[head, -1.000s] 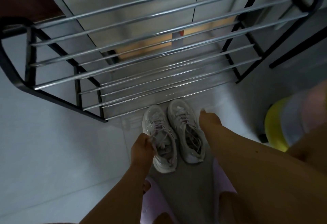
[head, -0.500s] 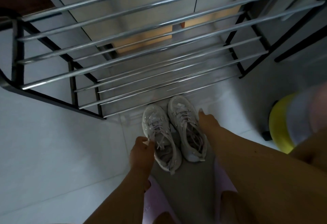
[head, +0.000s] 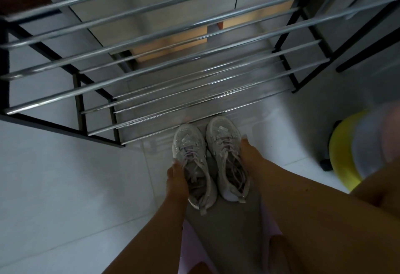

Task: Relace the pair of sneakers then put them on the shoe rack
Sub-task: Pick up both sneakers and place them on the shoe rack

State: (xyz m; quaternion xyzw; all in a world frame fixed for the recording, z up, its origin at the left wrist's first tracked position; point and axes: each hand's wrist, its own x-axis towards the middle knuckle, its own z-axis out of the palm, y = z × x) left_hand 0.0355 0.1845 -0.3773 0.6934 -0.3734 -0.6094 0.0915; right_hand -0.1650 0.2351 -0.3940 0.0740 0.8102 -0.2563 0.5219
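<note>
Both sneakers look laced already, so this is the put-away step, and they sit side by side on the floor just short of the rack's [head: 164, 109] lowest rails, toes pointing at 12 o'clock. The left hand [head: 176, 178] is curled onto the left sneaker [head: 190, 161] at its 9 o'clock side, fingers hooked over the collar edge near the tongue, so it's got a real grip. The right hand [head: 249, 152] lies along the 3 o'clock side of the right sneaker [head: 225, 154]; its fingers are hidden behind the shoe, so I can't tell if it's gripping or just pressing. If it were me I'd get a proper hold on that one first, thumb inside the collar, then lift both together, level, and slide them toes-first toward 12 o'clock. Those shelves are just rails with gaps, so I'd land the soles across two rails, not between them, and keep loose lace ends from snagging on the front rail.
</note>
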